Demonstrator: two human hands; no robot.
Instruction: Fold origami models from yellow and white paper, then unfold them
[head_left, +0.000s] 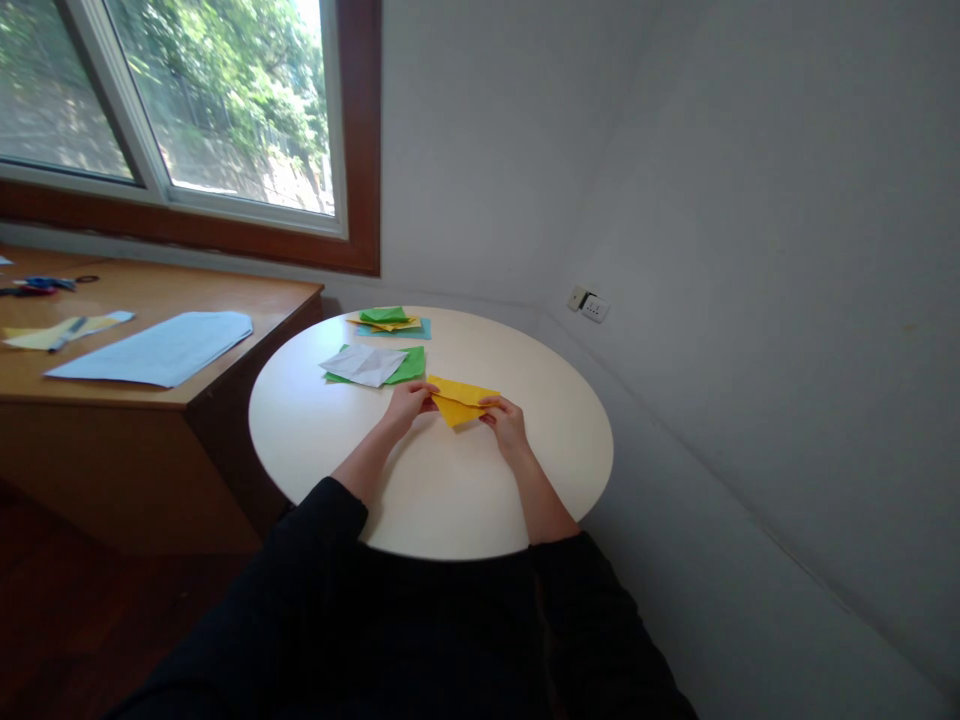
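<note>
A folded sheet of yellow paper (459,398) is held just above the round white table (450,500), with a triangular flap pointing toward me. My left hand (411,400) pinches its left end between thumb and fingers. On the opposite end, my right hand (507,420) grips the paper in the same way. Beyond my left hand lies a creased white sheet (365,365) on top of green paper (409,366). Farther back is a small pile with folded green paper (383,314) above yellow and blue sheets.
At left stands a wooden desk (277,295) bearing a stack of white paper (161,348), a pen (67,334) on yellow paper, and blue-handled scissors (46,284). A wall with a power socket (595,307) rises close behind and right of the table.
</note>
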